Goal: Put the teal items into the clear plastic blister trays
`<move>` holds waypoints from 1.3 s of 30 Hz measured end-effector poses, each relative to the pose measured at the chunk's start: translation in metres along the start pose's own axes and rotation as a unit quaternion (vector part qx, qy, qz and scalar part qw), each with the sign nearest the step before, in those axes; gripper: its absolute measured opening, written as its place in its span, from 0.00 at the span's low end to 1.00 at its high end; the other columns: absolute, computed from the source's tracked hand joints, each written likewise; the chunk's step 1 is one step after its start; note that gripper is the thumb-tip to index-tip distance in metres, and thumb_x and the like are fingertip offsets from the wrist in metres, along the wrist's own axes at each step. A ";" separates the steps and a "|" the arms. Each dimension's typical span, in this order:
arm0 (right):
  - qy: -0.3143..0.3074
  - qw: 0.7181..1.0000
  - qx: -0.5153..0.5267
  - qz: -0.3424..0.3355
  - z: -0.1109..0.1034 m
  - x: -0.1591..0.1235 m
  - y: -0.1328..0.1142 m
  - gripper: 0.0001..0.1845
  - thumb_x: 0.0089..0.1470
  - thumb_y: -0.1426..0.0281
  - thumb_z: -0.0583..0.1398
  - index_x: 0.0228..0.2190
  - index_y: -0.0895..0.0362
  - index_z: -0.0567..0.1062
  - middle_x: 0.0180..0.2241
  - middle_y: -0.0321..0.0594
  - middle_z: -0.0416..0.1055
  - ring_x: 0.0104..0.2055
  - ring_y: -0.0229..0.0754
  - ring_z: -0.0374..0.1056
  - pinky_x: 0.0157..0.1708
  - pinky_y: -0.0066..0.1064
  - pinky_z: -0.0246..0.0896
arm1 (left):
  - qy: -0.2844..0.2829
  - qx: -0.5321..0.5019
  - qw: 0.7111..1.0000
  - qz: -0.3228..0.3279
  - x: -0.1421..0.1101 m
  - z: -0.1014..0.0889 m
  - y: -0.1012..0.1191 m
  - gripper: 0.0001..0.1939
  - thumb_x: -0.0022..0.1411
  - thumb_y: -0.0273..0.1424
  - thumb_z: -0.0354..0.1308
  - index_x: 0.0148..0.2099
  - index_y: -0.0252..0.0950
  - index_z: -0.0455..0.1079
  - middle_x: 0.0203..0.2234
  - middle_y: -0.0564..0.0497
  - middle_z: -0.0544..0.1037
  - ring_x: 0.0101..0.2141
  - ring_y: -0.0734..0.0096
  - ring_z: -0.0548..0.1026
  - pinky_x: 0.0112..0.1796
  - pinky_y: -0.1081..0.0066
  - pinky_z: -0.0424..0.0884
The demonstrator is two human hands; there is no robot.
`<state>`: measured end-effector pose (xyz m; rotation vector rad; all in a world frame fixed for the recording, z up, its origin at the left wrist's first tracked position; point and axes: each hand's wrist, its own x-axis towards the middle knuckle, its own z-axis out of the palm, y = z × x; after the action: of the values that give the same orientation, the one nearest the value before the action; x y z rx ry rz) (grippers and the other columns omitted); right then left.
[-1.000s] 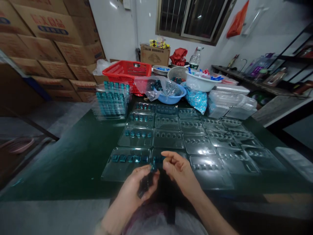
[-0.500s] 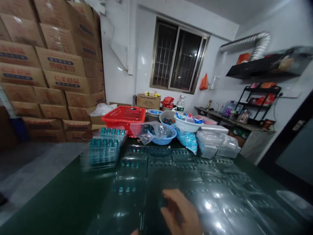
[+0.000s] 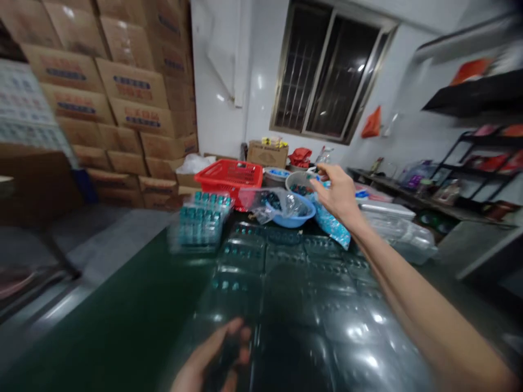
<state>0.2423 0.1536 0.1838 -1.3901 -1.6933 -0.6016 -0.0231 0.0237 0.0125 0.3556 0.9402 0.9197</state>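
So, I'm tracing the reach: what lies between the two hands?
Rows of clear plastic trays, then the blue patterned bag, show there in the head view.

I held my right hand, thumb and fingers apart, near the grey basket, my blurred left hand low near the clear trays.

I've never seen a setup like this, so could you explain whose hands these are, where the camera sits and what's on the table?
No machine here: a person's bare hands, seen by a camera on their own head. The dark green table holds clear trays, some with teal pieces, plus a tray stack, red basket and blue basin. The right hand is stretched toward the back, thumb and fingers parted. The left hand is low in front; blur hides what it holds, if anything.
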 end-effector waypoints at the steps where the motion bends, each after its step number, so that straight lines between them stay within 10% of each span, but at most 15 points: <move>1: -0.043 0.997 0.063 -0.027 -0.003 -0.029 -0.016 0.16 0.49 0.70 0.54 0.42 0.59 0.66 0.38 0.45 0.66 0.39 0.45 0.62 0.39 0.38 0.54 | -0.014 -0.016 1.000 -0.003 -0.001 0.002 -0.004 0.19 0.48 0.34 0.58 0.44 0.33 0.68 0.37 0.42 0.75 0.30 0.64 0.75 0.15 0.77 0.65; 5: -0.264 0.938 0.217 -0.054 -0.025 -0.145 -0.080 0.08 0.49 0.70 0.56 0.34 0.53 0.71 0.35 0.38 0.68 0.39 0.41 0.62 0.40 0.35 0.52 | -0.070 -0.045 0.996 -0.023 -0.002 0.010 -0.014 0.19 0.52 0.37 0.54 0.42 0.29 0.68 0.31 0.40 0.76 0.26 0.66 0.74 0.12 0.79 0.60; 9: -0.385 0.884 0.264 0.010 -0.033 -0.199 -0.104 0.10 0.48 0.72 0.57 0.35 0.50 0.71 0.33 0.35 0.69 0.36 0.39 0.62 0.38 0.33 0.51 | -0.032 -0.033 0.998 -0.049 -0.006 0.017 -0.025 0.16 0.52 0.39 0.53 0.38 0.31 0.68 0.23 0.47 0.75 0.15 0.74 0.70 0.10 0.79 0.58; 15: -0.373 0.878 0.296 0.055 -0.028 -0.214 -0.099 0.12 0.46 0.74 0.59 0.36 0.51 0.71 0.32 0.35 0.69 0.35 0.38 0.62 0.38 0.33 0.51 | -0.052 0.010 0.997 -0.058 -0.009 0.019 -0.041 0.14 0.52 0.40 0.52 0.33 0.33 0.67 0.15 0.53 0.70 0.08 0.78 0.62 0.08 0.77 0.56; 22: -0.315 0.866 0.354 0.161 -0.018 -0.232 -0.093 0.06 0.45 0.78 0.58 0.27 0.55 0.72 0.27 0.34 0.68 0.32 0.35 0.64 0.35 0.28 0.56 | -0.147 0.070 0.986 -0.019 -0.012 0.019 -0.044 0.12 0.54 0.34 0.51 0.39 0.33 0.65 0.22 0.47 0.73 0.21 0.69 0.71 0.10 0.80 0.56; 35: -0.326 0.757 0.493 0.278 -0.022 -0.241 -0.085 0.14 0.43 0.80 0.57 0.34 0.56 0.71 0.30 0.34 0.68 0.32 0.34 0.63 0.34 0.25 0.58 | -0.123 0.186 0.974 0.036 -0.005 0.017 -0.053 0.07 0.54 0.34 0.52 0.34 0.35 0.62 0.12 0.57 0.64 0.13 0.81 0.58 0.11 0.82 0.50; 39: -0.323 0.791 0.453 0.255 -0.020 -0.244 -0.087 0.13 0.42 0.82 0.54 0.30 0.57 0.72 0.26 0.33 0.66 0.27 0.32 0.61 0.27 0.23 0.55 | -0.117 0.218 0.967 0.056 -0.002 0.020 -0.055 0.07 0.54 0.33 0.53 0.30 0.36 0.61 0.10 0.59 0.63 0.10 0.85 0.54 0.11 0.81 0.46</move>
<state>0.1729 -0.0195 0.0028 -1.2431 -1.5934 1.0064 0.0217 -0.0077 -0.0095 0.8812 0.9042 0.7463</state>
